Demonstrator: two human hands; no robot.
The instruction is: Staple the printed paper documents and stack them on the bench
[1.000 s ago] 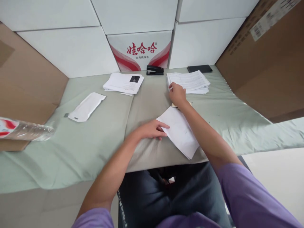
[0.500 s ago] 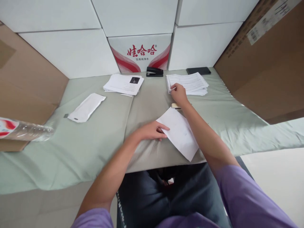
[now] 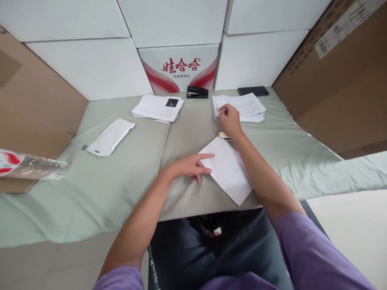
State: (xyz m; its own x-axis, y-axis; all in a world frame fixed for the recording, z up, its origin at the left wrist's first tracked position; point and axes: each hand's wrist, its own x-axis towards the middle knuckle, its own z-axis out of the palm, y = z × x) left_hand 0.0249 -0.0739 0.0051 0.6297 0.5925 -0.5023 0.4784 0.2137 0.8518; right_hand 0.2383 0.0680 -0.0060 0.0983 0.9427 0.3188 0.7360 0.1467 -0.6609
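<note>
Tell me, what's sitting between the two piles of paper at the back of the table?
In the head view, a black stapler sits between the left paper stack and the right paper stack, slightly farther back.

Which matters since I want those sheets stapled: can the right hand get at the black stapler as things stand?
Probably yes. The right hand rests on the near corner of the right paper stack, and the stapler sits just beyond to its left against the boxes, with only bare cloth between them.
</note>
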